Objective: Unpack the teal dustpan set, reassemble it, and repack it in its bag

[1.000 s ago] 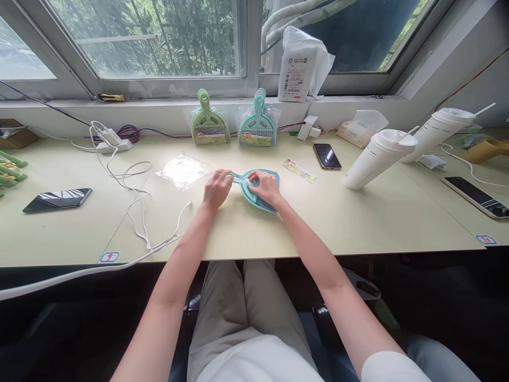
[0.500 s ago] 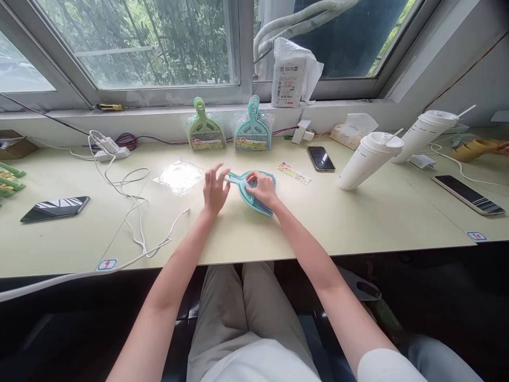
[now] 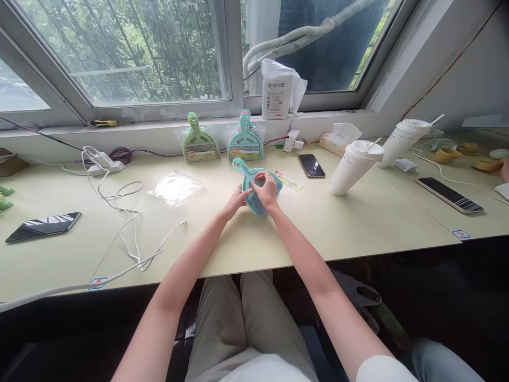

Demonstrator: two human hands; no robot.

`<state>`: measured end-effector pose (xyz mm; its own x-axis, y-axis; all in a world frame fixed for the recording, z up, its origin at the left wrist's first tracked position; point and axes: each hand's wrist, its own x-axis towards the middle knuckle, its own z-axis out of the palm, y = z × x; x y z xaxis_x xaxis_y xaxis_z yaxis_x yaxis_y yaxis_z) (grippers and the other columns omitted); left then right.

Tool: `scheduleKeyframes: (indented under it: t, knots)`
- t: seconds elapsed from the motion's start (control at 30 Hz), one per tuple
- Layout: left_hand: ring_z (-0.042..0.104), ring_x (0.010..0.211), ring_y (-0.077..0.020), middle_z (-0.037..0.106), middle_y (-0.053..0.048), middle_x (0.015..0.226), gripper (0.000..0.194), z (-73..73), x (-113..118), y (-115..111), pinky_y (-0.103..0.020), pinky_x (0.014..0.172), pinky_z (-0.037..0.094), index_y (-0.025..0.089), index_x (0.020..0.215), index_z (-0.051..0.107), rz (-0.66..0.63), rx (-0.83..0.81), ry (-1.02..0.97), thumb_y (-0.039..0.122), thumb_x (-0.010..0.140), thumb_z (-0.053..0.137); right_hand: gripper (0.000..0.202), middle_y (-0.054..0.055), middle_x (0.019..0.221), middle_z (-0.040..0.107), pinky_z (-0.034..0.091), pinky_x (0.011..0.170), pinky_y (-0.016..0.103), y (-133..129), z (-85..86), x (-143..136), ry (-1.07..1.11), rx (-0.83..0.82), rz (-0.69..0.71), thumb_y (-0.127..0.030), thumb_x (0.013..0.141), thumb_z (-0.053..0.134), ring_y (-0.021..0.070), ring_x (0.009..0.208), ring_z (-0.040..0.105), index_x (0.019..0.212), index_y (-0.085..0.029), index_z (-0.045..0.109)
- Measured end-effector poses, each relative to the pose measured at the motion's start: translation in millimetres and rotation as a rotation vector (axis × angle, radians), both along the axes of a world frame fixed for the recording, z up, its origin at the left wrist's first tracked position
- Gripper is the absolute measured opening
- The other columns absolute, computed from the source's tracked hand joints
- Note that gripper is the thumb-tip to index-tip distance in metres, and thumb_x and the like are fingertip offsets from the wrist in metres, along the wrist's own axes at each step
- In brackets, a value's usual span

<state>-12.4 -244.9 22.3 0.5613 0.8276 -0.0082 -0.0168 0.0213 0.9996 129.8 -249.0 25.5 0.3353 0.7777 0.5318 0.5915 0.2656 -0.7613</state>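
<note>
A turquoise dustpan and brush set (image 3: 254, 203), the brush nested against the pan, is tilted up off the table between my hands, its looped handle pointing up and left. My left hand (image 3: 235, 203) grips its left edge, thumb across the front. My right hand (image 3: 267, 191) is closed on the middle of the set, fingers bent over the brush. Behind it, a printed card label (image 3: 289, 181) lies on the table. To the left lies a crumpled clear plastic bag (image 3: 175, 189).
A green wrapped set (image 3: 201, 146) and turquoise wrapped sets (image 3: 245, 142) lean against the sill. White cups (image 3: 353, 168) and a phone (image 3: 312, 166) stand or lie to the right. Loose white cable (image 3: 133, 212) and another phone (image 3: 43, 227) are on the left. Another person's hand (image 3: 505, 171) shows far right.
My left hand has moved from beside the handle to the pan's left edge and taken hold. The set has turned, its handle now pointing more upward. The view has shifted slightly.
</note>
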Motion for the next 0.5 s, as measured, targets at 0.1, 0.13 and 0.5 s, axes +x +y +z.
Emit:
scheduleKeyframes:
  t: [0.1,0.13,0.5]
  knots:
    - [0.062,0.095,-0.0192,0.062,-0.004,0.103,0.047,-7.5,-7.6,13.2,-0.034,0.082,0.052,0.024,0.119,0.048,0.191,-0.087,-0.042,0.039,0.076,0.062,0.011,0.005,0.098,0.065,0.040,0.089,0.032,4.6,-2.1,5.1,0.018,0.088,0.021,-0.030,0.084,0.057,0.0189,0.096,0.056,0.090,-0.021,0.059]
    - [0.062,0.092,-0.0187,0.062,-0.004,0.101,0.045,-9.8,-11.8,18.4,-0.033,0.079,0.053,0.023,0.116,0.050,0.257,-0.121,-0.046,0.037,0.075,0.063,0.012,0.005,0.098,0.064,0.039,0.089,0.033,6.6,-3.1,8.1,0.024,0.095,-0.001,-0.032,0.085,0.056,0.0190,0.096,0.055,0.088,-0.021,0.060]
    - [0.059,0.068,-0.0114,0.061,-0.001,0.083,0.026,-14.1,-67.7,50.6,-0.023,0.059,0.050,0.021,0.100,0.057,0.629,-0.275,-0.375,0.025,0.075,0.060,0.030,0.012,0.123,0.060,0.032,0.099,0.046,26.6,-30.6,65.7,-0.110,-0.324,-0.392,-0.031,0.089,0.048,0.0280,0.118,0.046,0.111,-0.021,0.064]
